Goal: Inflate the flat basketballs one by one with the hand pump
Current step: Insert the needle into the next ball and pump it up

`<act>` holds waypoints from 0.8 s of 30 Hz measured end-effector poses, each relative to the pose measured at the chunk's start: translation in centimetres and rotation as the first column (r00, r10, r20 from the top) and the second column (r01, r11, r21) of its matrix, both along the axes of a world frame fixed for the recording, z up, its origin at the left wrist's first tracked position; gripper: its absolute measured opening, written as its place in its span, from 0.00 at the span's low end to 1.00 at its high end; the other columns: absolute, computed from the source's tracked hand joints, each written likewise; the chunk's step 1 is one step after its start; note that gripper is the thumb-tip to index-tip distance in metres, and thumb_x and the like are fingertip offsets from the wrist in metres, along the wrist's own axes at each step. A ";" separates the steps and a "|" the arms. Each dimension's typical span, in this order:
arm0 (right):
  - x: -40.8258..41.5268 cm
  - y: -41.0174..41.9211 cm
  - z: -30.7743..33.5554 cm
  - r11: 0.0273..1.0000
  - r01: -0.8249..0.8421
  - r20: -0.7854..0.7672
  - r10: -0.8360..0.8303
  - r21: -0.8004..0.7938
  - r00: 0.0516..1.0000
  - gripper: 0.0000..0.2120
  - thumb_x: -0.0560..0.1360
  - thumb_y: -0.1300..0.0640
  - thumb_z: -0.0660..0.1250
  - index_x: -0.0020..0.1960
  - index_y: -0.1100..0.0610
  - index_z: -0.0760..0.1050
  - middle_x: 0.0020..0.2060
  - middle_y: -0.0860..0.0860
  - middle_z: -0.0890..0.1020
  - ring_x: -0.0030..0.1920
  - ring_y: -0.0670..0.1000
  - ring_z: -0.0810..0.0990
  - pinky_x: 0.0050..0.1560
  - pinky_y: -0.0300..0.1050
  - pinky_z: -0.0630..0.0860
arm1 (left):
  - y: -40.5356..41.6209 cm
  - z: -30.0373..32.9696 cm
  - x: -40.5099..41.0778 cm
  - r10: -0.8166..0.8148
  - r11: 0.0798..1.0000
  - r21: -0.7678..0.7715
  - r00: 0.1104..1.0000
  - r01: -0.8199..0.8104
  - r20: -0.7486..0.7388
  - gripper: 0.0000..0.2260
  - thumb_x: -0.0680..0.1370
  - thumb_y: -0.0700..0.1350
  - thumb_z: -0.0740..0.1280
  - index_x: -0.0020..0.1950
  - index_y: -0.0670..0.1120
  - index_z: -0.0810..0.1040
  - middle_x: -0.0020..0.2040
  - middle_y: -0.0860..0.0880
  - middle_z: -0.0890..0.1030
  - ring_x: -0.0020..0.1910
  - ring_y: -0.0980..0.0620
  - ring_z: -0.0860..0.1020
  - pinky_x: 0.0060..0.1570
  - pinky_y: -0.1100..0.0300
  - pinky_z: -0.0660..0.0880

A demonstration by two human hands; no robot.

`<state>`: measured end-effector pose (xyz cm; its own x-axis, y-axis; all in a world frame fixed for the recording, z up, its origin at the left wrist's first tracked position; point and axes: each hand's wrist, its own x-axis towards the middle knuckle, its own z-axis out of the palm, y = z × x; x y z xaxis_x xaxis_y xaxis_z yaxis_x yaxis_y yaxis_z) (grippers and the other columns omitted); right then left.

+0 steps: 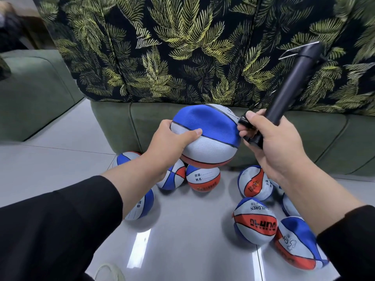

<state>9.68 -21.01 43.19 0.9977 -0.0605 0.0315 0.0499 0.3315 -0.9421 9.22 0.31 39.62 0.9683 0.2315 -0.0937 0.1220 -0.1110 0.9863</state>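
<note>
My left hand [172, 142] grips a blue, white and red basketball [211, 134] from its left side and holds it up in front of the sofa. The ball's top looks dented and soft. My right hand [269, 147] holds the lower end of a black hand pump [294, 78], whose barrel slants up to the right. The pump's thin needle [233, 116] points at the ball's upper right side, at or just touching the surface.
Several more small basketballs lie on the glossy grey floor [182, 230], among them one [203, 178] under the held ball and a flattened one [298, 242] at lower right. A green sofa [314, 138] with a leaf-print cover [182, 47] stands behind.
</note>
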 end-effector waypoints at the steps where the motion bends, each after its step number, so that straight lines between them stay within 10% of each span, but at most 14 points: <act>1: -0.1 0.1 0.1 1.000 -0.007 0.012 0.007 -0.012 1.000 0.09 0.80 0.63 0.70 0.45 0.54 0.72 0.40 0.56 0.81 0.36 0.51 0.81 0.41 0.42 0.79 | 0.0 0.1 0.0 0.017 1.000 -0.003 1.000 -0.017 0.002 0.27 0.67 0.58 0.82 0.59 0.53 0.74 0.56 0.52 0.84 0.54 0.51 0.84 0.57 0.45 0.82; 11: -0.8 1.5 -0.9 0.981 -0.046 0.126 0.071 -0.190 0.989 0.09 0.79 0.62 0.70 0.46 0.53 0.73 0.34 0.49 0.84 0.41 0.57 0.82 0.48 0.55 0.76 | -2.1 1.3 -1.5 0.045 0.996 -0.081 0.993 -0.037 0.107 0.21 0.77 0.45 0.76 0.66 0.48 0.71 0.58 0.50 0.80 0.53 0.55 0.81 0.29 0.69 0.76; 24: -0.4 0.7 -1.1 0.992 -0.028 0.135 0.044 -0.123 0.990 0.09 0.79 0.64 0.70 0.47 0.53 0.73 0.35 0.50 0.84 0.40 0.57 0.81 0.47 0.50 0.77 | -2.0 0.7 -1.2 0.018 0.996 0.086 0.985 -0.033 0.170 0.15 0.75 0.46 0.76 0.61 0.54 0.79 0.53 0.57 0.84 0.51 0.61 0.82 0.49 0.64 0.77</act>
